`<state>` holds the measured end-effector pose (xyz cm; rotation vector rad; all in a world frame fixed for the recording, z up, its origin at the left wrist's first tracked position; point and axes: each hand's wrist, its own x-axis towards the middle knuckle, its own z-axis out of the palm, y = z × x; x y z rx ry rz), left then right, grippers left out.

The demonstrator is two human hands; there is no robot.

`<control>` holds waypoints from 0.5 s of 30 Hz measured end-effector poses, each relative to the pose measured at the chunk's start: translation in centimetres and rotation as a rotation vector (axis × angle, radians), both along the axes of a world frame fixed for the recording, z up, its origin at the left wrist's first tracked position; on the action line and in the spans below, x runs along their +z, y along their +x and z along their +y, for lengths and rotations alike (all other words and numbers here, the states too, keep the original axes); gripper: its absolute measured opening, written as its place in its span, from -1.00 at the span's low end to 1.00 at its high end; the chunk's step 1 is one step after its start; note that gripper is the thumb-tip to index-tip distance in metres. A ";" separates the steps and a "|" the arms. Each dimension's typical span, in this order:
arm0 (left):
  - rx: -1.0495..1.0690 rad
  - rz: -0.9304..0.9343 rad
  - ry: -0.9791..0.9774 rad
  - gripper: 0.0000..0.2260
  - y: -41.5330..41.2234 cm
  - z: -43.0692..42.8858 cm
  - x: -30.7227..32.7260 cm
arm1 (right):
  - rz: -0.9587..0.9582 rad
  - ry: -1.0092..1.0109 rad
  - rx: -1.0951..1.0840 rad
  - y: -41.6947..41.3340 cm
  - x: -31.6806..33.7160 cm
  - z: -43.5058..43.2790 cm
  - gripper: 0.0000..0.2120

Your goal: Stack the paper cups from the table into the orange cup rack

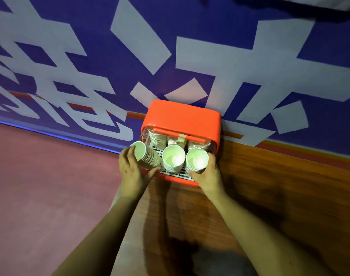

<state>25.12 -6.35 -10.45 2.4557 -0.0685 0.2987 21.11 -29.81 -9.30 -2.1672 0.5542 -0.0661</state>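
Seating stacks: my left hand (131, 169) grips tilted cup stack (147, 157) at rack (182, 116) left edge; right hand (207, 175) wraps right stack (197, 160). Next, probably upright it onto the grid.

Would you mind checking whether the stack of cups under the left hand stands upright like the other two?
No, the left stack leans outward past the orange rack's left edge in the left hand.

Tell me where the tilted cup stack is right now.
In the head view, the tilted cup stack leans at the front-left corner of the orange cup rack, held by the left hand, just left of the middle stack.
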 end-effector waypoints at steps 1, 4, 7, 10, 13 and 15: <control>-0.019 0.024 -0.018 -0.11 0.4 0.1 0.0 | -0.006 -0.001 -0.003 -0.1 -0.1 0.1 -0.17; -0.132 0.015 0.024 -0.34 1.3 0.2 -0.3 | -0.011 -0.003 -0.013 -0.2 -0.2 0.2 -0.19; -0.180 -0.061 0.083 -0.64 1.8 -0.1 -0.2 | -0.007 0.001 -0.015 -0.2 -0.3 0.2 -0.20; -0.223 -0.064 0.070 -0.81 1.8 -0.7 0.0 | -0.010 -0.011 -0.018 -0.1 -0.4 0.1 -0.20; -0.270 0.067 -0.074 -0.80 1.3 -1.0 0.3 | -0.032 -0.027 -0.032 -0.1 -0.4 0.2 -0.22; -0.254 0.091 -0.086 -0.70 1.2 -0.9 0.5 | -0.030 -0.030 -0.050 -0.1 -0.4 0.2 -0.23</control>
